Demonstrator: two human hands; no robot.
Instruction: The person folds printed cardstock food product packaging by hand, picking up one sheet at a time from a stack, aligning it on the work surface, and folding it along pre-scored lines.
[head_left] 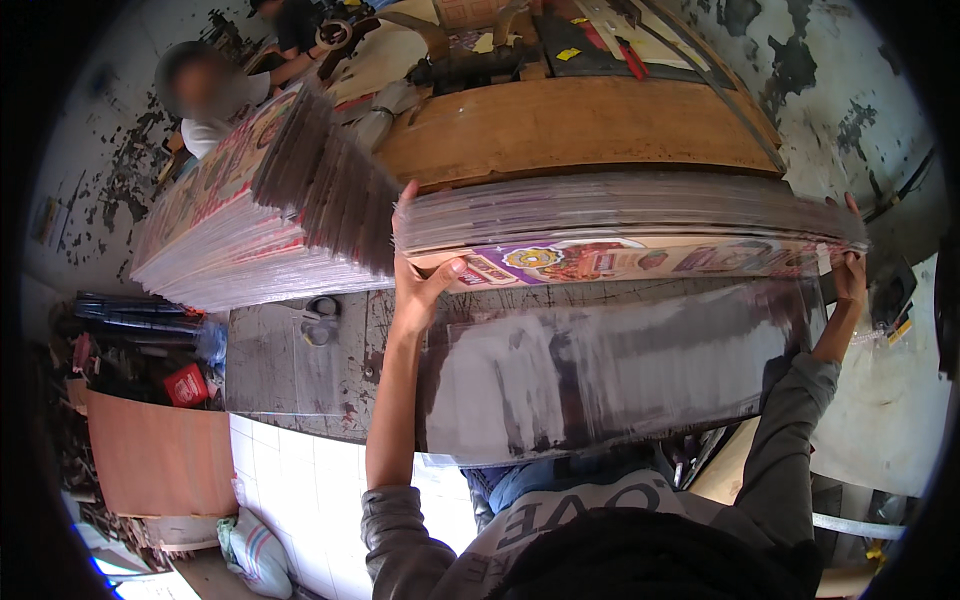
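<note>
A thick stack of flat printed cardboard sheets (620, 215) is held up in front of me, lengthwise, with grey edges showing and a colourful printed face along its lower side. My left hand (415, 275) grips its left end, thumb under the printed face. At the far end my right hand (848, 265) clasps the right edge. Below the stack lies a grey smeared metal table (600, 370).
A second, fanned pile of printed sheets (240, 220) leans at the left. Behind stands a wooden board (570, 125) on a machine. Another person (210, 100) sits at the upper left. A brown cardboard panel (160, 455) and sacks lie on the tiled floor at the lower left.
</note>
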